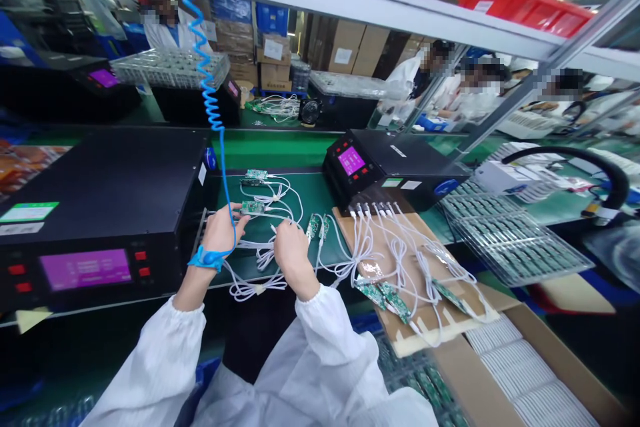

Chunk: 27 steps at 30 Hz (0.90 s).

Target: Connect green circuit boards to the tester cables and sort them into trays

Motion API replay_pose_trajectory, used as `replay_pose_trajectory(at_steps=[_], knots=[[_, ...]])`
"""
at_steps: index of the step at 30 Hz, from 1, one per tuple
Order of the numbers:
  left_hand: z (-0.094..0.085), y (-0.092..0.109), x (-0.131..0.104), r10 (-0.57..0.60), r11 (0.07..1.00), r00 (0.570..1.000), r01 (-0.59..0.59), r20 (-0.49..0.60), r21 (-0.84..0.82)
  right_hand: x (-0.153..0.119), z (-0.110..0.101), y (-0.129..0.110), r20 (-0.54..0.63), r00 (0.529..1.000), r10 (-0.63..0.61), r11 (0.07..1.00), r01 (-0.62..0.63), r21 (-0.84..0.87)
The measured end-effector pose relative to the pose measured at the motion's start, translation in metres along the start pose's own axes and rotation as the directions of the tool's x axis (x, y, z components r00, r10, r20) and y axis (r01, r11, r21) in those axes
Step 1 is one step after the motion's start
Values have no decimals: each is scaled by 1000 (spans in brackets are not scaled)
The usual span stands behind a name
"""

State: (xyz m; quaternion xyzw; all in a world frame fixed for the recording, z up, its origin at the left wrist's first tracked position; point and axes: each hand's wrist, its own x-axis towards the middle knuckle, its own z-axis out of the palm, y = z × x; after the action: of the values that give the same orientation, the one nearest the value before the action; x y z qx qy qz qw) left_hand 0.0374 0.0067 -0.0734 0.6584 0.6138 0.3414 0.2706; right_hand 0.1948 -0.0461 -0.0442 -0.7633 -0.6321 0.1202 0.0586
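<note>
My left hand (pixel 223 230), with a blue wrist strap (pixel 206 258) on its wrist, pinches the left end of a green circuit board (pixel 253 207). A white cable runs from that board's right end. Just to the right, my right hand (pixel 291 248) is closed on a white cable (pixel 273 227), its tip poking out toward the board; the fingers are partly hidden. Beyond the held board lies another circuit board (pixel 257 174) with a cable. Two more boards (pixel 313 227) stand right of my right hand. A bundle of white cable (pixel 257 288) lies at the bench's front edge.
Black boxes with purple screens stand left (pixel 105 173) and right (pixel 395 160). Cables and boards cover a cardboard sheet (pixel 405 340). A carton (pixel 575 373), clear tray (pixel 520 240) and black hose (pixel 595 157) are at right. A coiled blue cord (pixel 205 73) hangs ahead; people work beyond.
</note>
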Motion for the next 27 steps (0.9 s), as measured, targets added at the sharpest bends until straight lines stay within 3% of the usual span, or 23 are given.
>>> replay_pose_trajectory(at_steps=[5,10,13,15,18,21,24,27], knots=[[3,-5,1,86,993,995,-90,-59,-74,3,9,7,-91,990,-103,993,107,39],[2,7,2,73,994,989,-84,-126,-77,5,16,15,-106,965,-239,966,248,71],[-1,22,0,71,954,974,-129,-216,-269,3,15,20,-140,921,-363,901,385,199],[-3,35,-3,-3,831,972,-128,-236,-541,-2,15,24,-212,875,-435,805,484,344],[-8,55,-7,-139,452,984,-40,-114,-891,-11,17,28,-382,827,-412,593,562,576],[-12,71,-11,-183,142,983,51,25,-989,-22,20,27,-421,864,-278,407,502,763],[-15,79,-14,-222,-4,972,80,79,-997,-30,21,24,-378,896,-234,311,438,844],[-17,83,-16,-243,-56,968,56,68,-997,-35,20,24,-389,890,-238,305,449,840]])
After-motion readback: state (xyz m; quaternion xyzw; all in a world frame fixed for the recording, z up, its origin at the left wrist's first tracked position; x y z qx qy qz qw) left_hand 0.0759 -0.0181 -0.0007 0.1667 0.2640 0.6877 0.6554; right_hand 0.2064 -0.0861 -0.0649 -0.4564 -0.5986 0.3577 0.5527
